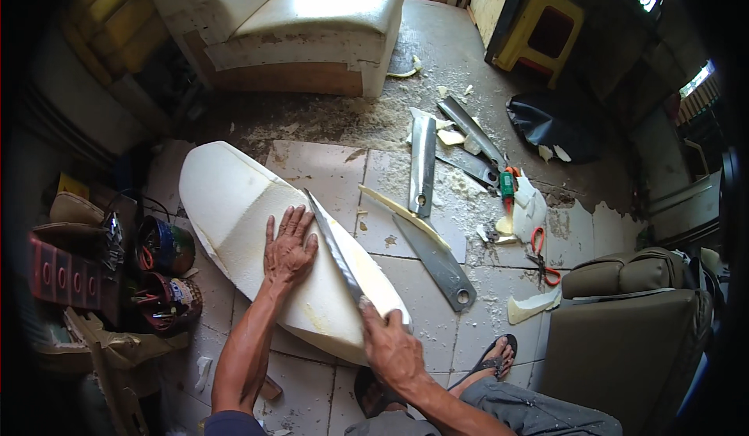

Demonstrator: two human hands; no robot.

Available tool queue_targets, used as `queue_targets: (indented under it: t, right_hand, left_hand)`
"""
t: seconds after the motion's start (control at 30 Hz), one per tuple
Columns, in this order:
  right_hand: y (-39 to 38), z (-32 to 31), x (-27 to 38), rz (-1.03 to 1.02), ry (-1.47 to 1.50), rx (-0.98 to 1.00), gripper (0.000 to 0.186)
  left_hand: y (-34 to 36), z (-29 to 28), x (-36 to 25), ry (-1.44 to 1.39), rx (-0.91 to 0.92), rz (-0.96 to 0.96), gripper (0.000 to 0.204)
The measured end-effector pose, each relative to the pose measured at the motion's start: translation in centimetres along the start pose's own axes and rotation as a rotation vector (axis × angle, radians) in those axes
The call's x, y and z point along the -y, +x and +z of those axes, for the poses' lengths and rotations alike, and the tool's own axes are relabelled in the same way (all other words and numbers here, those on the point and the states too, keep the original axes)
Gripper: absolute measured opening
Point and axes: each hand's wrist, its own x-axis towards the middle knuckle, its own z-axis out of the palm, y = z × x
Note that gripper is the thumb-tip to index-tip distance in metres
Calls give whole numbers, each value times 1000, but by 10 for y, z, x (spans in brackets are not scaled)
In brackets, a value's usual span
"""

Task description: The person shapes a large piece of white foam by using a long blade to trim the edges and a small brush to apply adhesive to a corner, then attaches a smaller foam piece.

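A large, pale foam piece (234,182), shaped like a seat cushion, lies slantwise on the tiled floor in front of me. My left hand (290,247) rests flat on its top with the fingers stretched out. Closed around the near end of a long metal blade (335,247) is my right hand (392,348), at the foam's near right end. The blade lies along the right side of the foam, its far tip just beside my left fingertips. A thin strip of foam shows to the right of the blade. The blade's handle is hidden in my grip.
Right of the foam lie loose metal blades (422,155), a green-handled tool (507,185), red-handled scissors (538,252) and foam scraps (534,305). Tubs of tools (165,247) stand at left. A worn white sofa seat (312,22) is at the back, a brown padded seat (624,342) at right.
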Motion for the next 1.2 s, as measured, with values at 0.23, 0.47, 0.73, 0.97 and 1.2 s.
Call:
queue_targets:
  t: [0.23,0.47,0.73,0.97,1.2]
  right_hand:
    - [-10,-7,-1,6,-25,7,55]
    - [-29,-7,-4,-15,-24,-13,51]
    - [-38,-6,-16,-4,-1,26,54]
    - [-51,-12,-20,21,27,34,54]
    - [-64,-12,-28,6,-7,11,51]
  left_hand:
    - [2,0,-4,-25,3,1,59]
    - [1,-3,-4,-13,7,-19,59]
    - [1,-3,-4,0,15,-25,60]
    - [1,0,-3,9,7,-8,59]
    - [3,-2,-3,29,1,0,59]
